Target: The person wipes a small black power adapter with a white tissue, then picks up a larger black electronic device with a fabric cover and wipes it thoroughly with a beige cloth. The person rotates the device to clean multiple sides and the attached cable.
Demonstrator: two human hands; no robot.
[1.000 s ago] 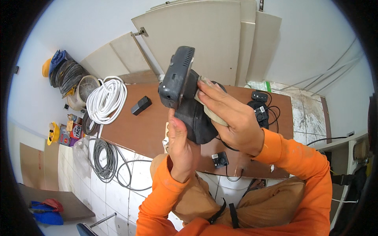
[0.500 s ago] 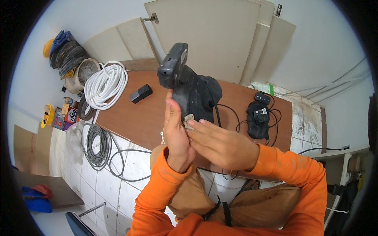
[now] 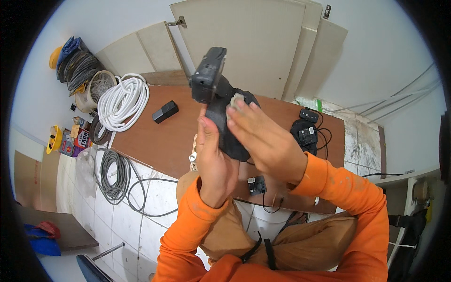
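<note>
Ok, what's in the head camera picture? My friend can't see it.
A person's left hand holds up a black gadget while the right hand holds a pale cloth against it. Below lies a brown board, with a white coil at its left end.

A coiled white hose point(image 3: 123, 104) lies near a coiled grey cable point(image 3: 112, 177)

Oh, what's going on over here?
A person in orange sleeves holds a black device up over a brown board. The left hand supports it from the near side, its fingers mostly hidden, while the right hand holds a pale scrap against it. On the board lie a small black box and, nearer the person, a small dark gadget with a cable.
</note>
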